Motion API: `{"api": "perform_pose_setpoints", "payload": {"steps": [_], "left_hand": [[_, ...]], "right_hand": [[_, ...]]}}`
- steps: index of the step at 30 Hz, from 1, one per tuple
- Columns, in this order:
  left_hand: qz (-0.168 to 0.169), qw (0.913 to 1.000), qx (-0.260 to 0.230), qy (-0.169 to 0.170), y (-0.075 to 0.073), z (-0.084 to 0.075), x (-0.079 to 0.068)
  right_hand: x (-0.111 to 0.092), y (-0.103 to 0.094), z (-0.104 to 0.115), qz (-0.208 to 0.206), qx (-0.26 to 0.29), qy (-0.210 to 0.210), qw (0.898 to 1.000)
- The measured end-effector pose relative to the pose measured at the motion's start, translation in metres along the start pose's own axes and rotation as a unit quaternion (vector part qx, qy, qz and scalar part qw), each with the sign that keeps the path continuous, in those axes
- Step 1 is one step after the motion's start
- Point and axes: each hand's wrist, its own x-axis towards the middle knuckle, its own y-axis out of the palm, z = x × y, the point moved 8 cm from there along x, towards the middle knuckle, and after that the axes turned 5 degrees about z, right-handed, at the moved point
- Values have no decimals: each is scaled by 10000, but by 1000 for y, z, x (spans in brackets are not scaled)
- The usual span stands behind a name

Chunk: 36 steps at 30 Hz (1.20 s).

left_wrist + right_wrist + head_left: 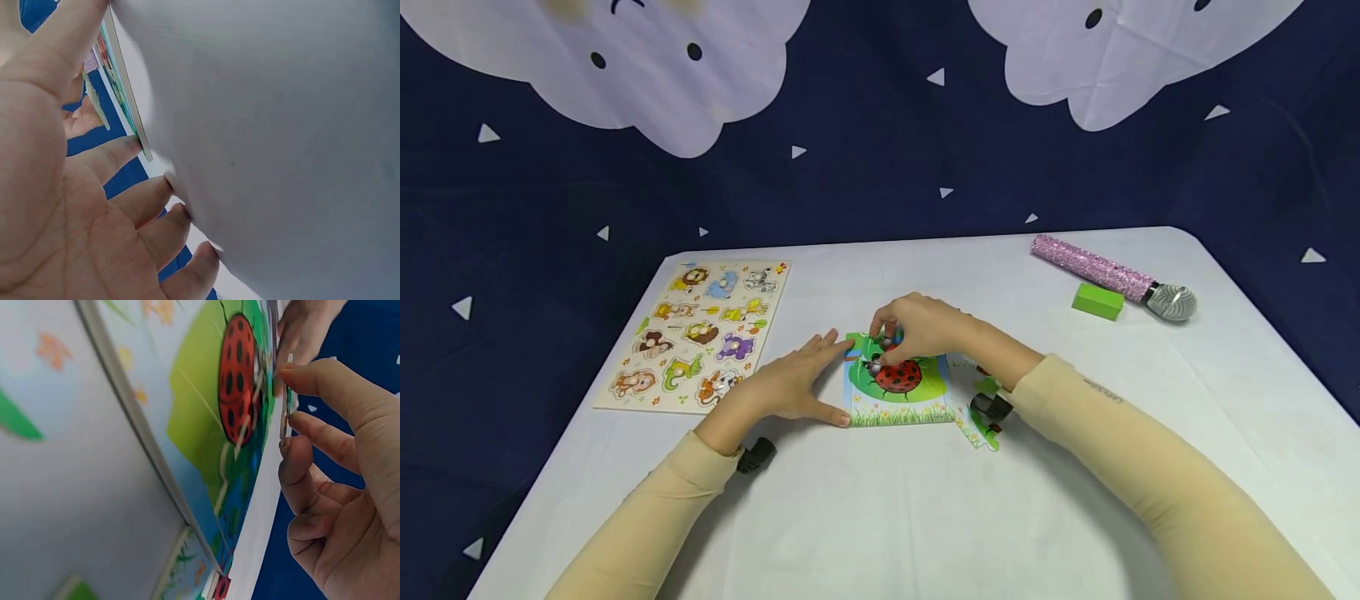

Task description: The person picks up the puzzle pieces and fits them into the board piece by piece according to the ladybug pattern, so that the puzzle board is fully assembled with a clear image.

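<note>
A square ladybug jigsaw puzzle (901, 414) lies flat on the white table between both hands. My left hand (792, 385) rests at its left side with fingers spread, the index finger and thumb touching its edge; the left wrist view shows those fingertips against the table and the puzzle's edge (128, 94). Over the puzzle's upper left, my right hand (925, 323) pinches a thin puzzle piece (288, 403) between thumb and fingers, held just above the board. Loose puzzle pieces (977, 431) lie beside the right edge, partly hidden under the right wrist.
At the left lies an animal peg puzzle board (655, 402). A pink glittery microphone (1097, 269) and a green block (1098, 302) are at the back right. A dark blue cloth (865, 108) with clouds hangs behind the table. Small black wrist cameras (756, 455) hang below the sleeves.
</note>
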Motion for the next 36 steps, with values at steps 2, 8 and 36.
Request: {"api": "perform_pose_setpoints", "payload": {"steps": [2,8,36], "left_hand": [[4,10000,0,-4,0,0,0],[16,10000,-8,-21,0,-1,-1],[61,10000,-36,-46,0,0,-1]], "right_hand": [[-2,3,3,60,13,-54,10000],[-6,13,13,99,16,-294,9995],[-2,27,30,260,-207,-538,9980]]}}
